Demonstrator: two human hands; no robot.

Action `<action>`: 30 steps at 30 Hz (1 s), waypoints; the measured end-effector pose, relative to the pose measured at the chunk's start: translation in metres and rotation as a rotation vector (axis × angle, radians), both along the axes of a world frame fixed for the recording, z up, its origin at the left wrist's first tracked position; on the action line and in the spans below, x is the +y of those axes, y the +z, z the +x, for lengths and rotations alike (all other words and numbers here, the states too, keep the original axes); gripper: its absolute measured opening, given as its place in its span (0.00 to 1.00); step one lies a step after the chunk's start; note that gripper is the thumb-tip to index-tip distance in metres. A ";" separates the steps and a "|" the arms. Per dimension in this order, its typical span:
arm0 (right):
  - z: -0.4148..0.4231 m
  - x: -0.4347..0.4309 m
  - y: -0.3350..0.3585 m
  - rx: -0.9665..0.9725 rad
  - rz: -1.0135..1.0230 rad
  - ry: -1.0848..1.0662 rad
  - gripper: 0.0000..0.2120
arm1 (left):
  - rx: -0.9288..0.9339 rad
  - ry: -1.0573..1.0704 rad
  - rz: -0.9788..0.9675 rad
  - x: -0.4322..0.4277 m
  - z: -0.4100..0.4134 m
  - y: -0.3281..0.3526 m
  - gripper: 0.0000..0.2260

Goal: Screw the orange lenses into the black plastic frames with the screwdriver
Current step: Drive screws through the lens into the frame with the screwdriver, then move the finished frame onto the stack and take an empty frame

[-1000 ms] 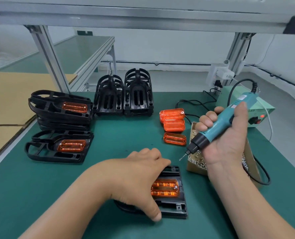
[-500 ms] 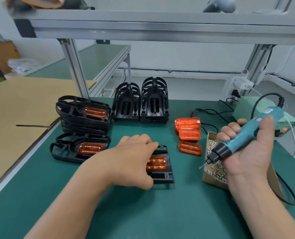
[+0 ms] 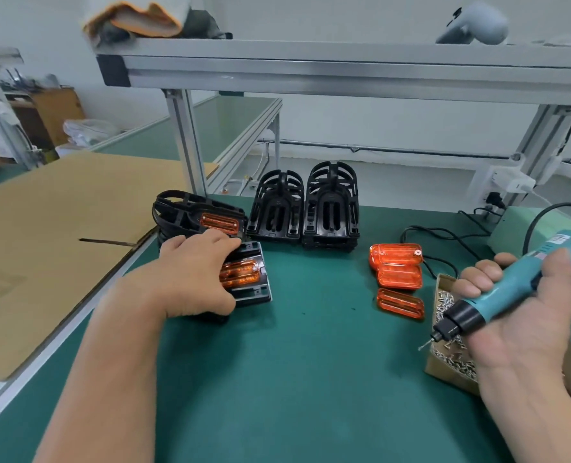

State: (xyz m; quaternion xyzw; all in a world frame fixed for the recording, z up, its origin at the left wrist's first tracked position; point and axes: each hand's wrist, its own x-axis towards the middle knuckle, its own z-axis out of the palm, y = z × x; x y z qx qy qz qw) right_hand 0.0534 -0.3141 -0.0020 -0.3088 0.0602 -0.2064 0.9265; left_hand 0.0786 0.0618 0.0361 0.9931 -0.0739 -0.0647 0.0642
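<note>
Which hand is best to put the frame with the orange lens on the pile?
Probably the left hand. It grips the frame, right beside the pile; the right hand is full, holding the screwdriver.

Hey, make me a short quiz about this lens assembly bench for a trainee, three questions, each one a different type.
1. True or false: the right hand grips the teal screwdriver.
2. How many loose orange lenses lie on the green mat? A two, B three, C six.
3. Fill in: the left hand grips a black frame fitted with an orange ____.
Key: 1 true; 2 B; 3 lens.
</note>
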 end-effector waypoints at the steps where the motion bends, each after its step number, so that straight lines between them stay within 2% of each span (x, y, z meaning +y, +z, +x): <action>1: 0.000 0.000 -0.001 0.001 -0.005 -0.004 0.21 | 0.007 0.019 0.004 0.003 0.000 0.000 0.52; 10: 0.000 -0.001 -0.001 0.001 0.017 -0.010 0.20 | 0.091 0.094 -0.005 0.012 -0.003 0.000 0.44; 14: 0.000 -0.001 0.000 0.004 0.012 -0.010 0.20 | 0.076 0.092 -0.057 0.016 -0.006 -0.001 0.36; 24: -0.001 0.000 0.001 0.003 -0.001 0.001 0.20 | 0.060 0.139 -0.049 0.025 -0.005 -0.003 0.26; 30: -0.002 -0.002 0.002 0.009 -0.004 0.000 0.20 | 0.033 0.192 -0.028 0.026 -0.004 -0.004 0.26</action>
